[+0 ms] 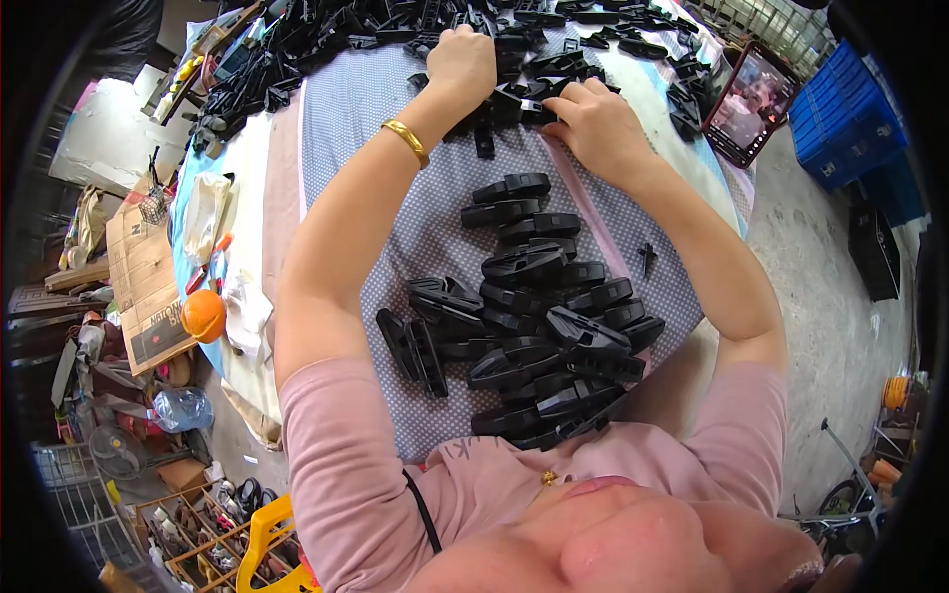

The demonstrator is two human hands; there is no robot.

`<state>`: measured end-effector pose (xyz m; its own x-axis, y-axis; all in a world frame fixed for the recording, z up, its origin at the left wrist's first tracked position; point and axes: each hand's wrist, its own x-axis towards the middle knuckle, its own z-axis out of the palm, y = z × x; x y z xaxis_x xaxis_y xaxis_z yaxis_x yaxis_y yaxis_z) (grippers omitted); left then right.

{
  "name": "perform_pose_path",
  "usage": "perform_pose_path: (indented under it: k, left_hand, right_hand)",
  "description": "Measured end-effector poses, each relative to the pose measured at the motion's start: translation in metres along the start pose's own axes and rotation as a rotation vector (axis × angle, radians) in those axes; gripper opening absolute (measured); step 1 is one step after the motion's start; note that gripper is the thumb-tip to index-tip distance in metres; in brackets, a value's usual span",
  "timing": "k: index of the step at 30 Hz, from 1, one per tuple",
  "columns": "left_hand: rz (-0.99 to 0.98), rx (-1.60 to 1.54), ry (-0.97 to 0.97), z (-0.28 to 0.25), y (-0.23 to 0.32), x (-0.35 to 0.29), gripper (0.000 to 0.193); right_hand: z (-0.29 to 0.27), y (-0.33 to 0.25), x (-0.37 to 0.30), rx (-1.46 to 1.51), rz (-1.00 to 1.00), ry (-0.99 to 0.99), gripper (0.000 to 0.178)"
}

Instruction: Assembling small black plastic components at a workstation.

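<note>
Both my arms stretch to the far side of a cloth-covered table (pixel 356 198). My left hand (pixel 462 69), with a gold bangle at its wrist, is closed with curled fingers at the near edge of a pile of black plastic parts (pixel 395 22). What it grips is hidden beneath it. To its right, my right hand (pixel 601 127) is closed, thumb and fingertips on a black plastic part (pixel 534 109) with a small pale patch. Nearer to me lies a heap of black clip-like pieces (pixel 554 326), stacked in an overlapping column.
A phone (pixel 753 104) stands tilted at the table's far right. Blue crates (pixel 845 119) are on the floor beyond it. Along the left edge lie an orange round object (pixel 204 315) and a white plastic bag (pixel 206 219). One small black piece (pixel 647 259) lies apart, right of the heap.
</note>
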<state>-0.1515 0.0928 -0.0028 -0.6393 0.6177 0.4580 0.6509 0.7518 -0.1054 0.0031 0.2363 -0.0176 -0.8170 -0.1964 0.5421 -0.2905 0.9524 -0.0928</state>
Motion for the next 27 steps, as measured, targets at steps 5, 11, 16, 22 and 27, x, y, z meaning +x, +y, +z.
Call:
perform_pose_path:
  k: [5,11,16,22,27]
  left_hand:
    - [-0.117,-0.39,0.02,-0.028,-0.024,-0.011,0.021]
    - [-0.208,-1.068,-0.417,-0.083,-0.03,-0.061,0.023]
    - [-0.267,-1.168,-0.694,-0.08,-0.002,-0.109,0.021]
    - [-0.073,-0.858,-0.321,-0.077,0.003,-0.121,0.018]
    - [0.034,-0.744,-0.351,-0.076,-0.004,-0.121,0.021]
  right_hand:
    - [-0.004,-0.008,0.0,0.095,0.047,0.017,0.026]
    - [0.009,-0.004,0.0,0.107,-0.037,0.059,0.026]
    - [0.01,0.005,0.001,0.172,0.0,0.062,0.029]
    - [-0.003,-0.004,0.003,0.296,0.081,-0.069,0.031]
    - [-0.005,0.004,0.002,0.342,0.058,-0.003,0.032]
